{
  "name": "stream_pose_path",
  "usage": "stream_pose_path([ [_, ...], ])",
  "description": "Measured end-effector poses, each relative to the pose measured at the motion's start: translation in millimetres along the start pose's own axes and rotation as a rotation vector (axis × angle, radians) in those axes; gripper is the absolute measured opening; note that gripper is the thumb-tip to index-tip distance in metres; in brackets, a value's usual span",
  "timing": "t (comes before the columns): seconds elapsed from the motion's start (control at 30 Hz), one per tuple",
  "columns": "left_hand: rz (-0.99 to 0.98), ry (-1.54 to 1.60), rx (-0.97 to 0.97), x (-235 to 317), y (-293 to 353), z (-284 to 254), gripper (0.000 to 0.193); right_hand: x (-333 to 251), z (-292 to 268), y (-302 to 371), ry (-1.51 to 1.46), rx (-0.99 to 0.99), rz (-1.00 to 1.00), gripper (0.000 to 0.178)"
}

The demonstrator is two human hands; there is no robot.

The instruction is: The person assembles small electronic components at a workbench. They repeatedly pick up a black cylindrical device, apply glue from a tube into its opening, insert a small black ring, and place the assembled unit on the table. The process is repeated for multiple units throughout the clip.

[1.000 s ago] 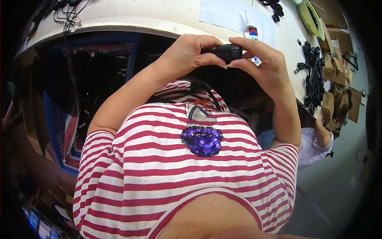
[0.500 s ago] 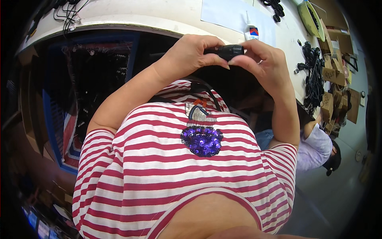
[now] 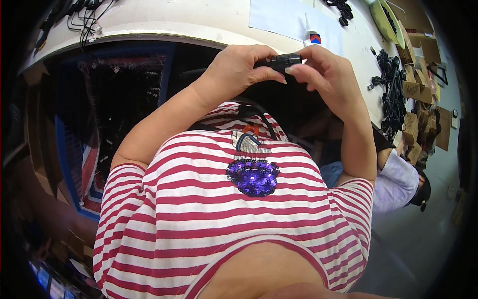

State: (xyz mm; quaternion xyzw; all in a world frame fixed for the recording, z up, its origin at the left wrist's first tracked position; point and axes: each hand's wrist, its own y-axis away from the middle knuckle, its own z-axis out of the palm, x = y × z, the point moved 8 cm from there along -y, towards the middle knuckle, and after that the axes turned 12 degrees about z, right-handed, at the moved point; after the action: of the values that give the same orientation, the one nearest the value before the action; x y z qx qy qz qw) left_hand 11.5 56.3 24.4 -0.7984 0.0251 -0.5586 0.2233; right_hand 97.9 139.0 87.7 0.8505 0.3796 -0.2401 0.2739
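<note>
A short black cylinder (image 3: 286,62) with a ribbed surface is held level between my two hands, just off the front edge of the white worktable. My left hand (image 3: 235,69) grips its narrower left end between thumb and fingers, hiding much of that part. At the wider right end, the bent fingers and thumb of my right hand (image 3: 324,71) are closed on the rim. What exactly the cylinder is cannot be made out. Just behind my right hand stands a white glue-like bottle (image 3: 309,35) with a thin nozzle.
On the table lie a white sheet (image 3: 279,19), black cables (image 3: 391,92) at right, more cables (image 3: 87,22) at far left and black rings (image 3: 343,12). A green basin (image 3: 383,22) sits far right. A blue crate (image 3: 64,149) is at left; another person (image 3: 398,184) at right.
The fingers of my right hand have shifted on the cylinder's right end, with the thumb drawn up onto it. My left hand keeps its grip almost unmoved.
</note>
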Motion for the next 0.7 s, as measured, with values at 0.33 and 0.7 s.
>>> stream_pose_path([
  [0.33, 0.094, -0.117, 0.002, 14.6, -0.6, 2.0, 0.025, 8.1, 0.6, 6.6, -0.059, 0.069, -0.036, 0.028],
  [0.7, 0.042, 1.233, 0.418, 12.6, -37.0, -12.1, 0.037, 27.1, 74.5, 22.7, -0.274, -0.275, -0.015, 0.025],
])
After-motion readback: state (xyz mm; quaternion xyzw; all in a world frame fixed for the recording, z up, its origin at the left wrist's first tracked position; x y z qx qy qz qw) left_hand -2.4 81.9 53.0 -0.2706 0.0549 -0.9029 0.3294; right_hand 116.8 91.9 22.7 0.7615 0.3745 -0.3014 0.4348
